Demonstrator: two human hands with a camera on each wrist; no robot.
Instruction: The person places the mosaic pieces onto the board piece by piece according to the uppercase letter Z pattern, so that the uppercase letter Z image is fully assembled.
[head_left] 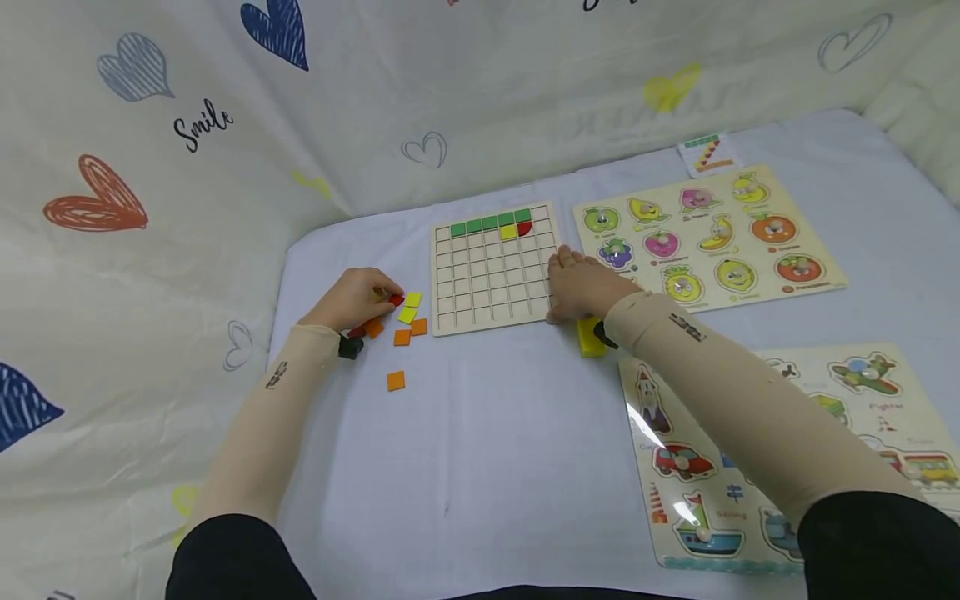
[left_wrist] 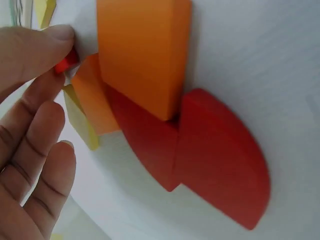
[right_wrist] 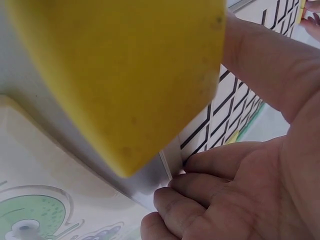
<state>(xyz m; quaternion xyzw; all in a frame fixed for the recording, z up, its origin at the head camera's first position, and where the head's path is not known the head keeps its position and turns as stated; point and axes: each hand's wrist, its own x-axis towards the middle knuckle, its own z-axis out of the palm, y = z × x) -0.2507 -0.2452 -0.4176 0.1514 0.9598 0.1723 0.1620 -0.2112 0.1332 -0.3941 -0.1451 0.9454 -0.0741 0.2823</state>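
Note:
My left hand (head_left: 351, 298) pinches a small red piece (left_wrist: 68, 61) between thumb and finger, its other fingers loosely bent. Around that hand lie loose tiles: red quarter-round pieces (left_wrist: 222, 155), orange squares (head_left: 402, 337) and yellow squares (head_left: 413, 299). To the right is a wooden grid board (head_left: 487, 327) with a row of green squares (head_left: 490, 222) along its top. Below them sit a yellow square (head_left: 508, 232) and a red quarter-round piece (head_left: 524, 227). My right hand (head_left: 583, 283) rests against the board's right edge with fingers extended, holding nothing.
A yellow block (head_left: 591, 340) stands by the right wrist. A fruit puzzle board (head_left: 806, 293) lies at the right, a vehicle puzzle board (head_left: 652, 542) nearer. A pattern card (head_left: 707, 156) is at the back. One orange square (head_left: 396, 381) lies apart, nearer the front.

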